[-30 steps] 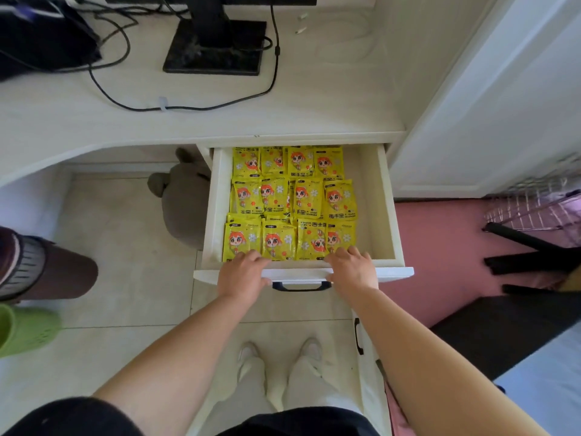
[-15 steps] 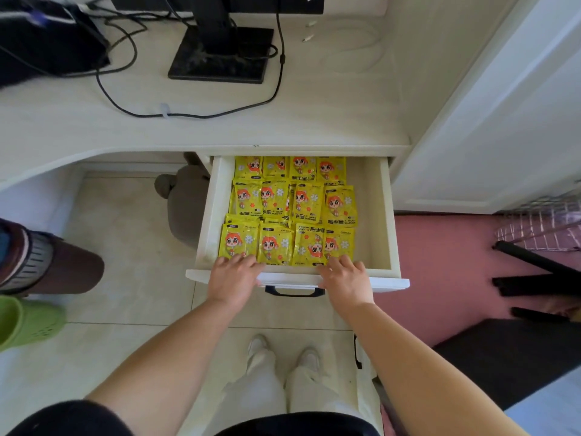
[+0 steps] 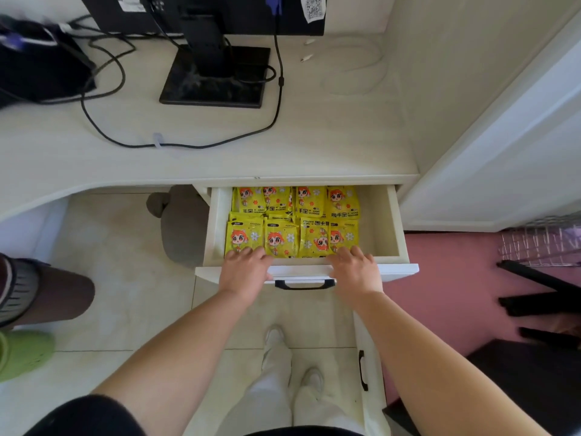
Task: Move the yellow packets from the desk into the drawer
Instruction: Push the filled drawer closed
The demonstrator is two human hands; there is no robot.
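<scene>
In the open white wooden drawer (image 3: 382, 225), glossy yellow cartoon-printed packets (image 3: 292, 221) lie in rows. The left hand (image 3: 245, 269) and right hand (image 3: 355, 269) rest on its near rim, fingers spread flat, seemingly touching the nearest row

Yellow packets (image 3: 294, 225) flat inside drawer (image 3: 393, 228)

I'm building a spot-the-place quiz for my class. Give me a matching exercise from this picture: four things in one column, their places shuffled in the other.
Things:
1. yellow hand warmer packets
2. monitor stand
3. green shoe
4. dark handle

Places:
A. on the floor tiles, far left
B. on the desk top
C. on the front panel of the drawer
D. in rows inside that open drawer

Pairs: 1-D, 2-B, 3-A, 4-C.
</scene>
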